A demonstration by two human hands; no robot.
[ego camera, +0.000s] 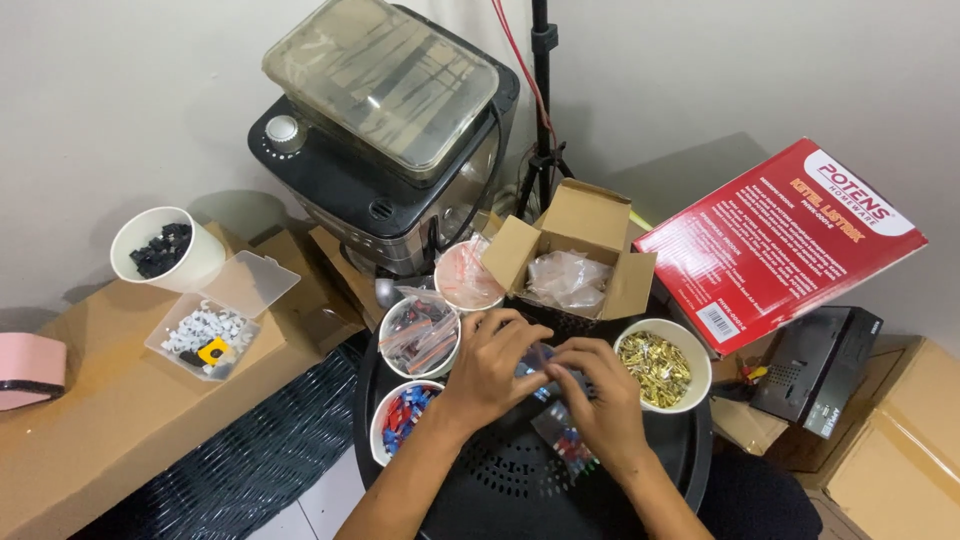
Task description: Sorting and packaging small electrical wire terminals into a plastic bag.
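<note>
Clear small bag [541,360], pinched by left hand [490,365], right hand [600,395]

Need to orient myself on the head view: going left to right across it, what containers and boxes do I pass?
Pink object → white cup of black parts → clear lidded box of white pieces → cup of blue-and-red parts → cup of brass parts → red box → black device.

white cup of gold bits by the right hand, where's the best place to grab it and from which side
Probably by the outer wall just under the rim of the white cup of gold pieces, with the right hand coming from its near right side. It stands upright and open, full nearly to the top, so fingers over the rim would dig into the pieces. The cardboard box crowds its far left side.
</note>
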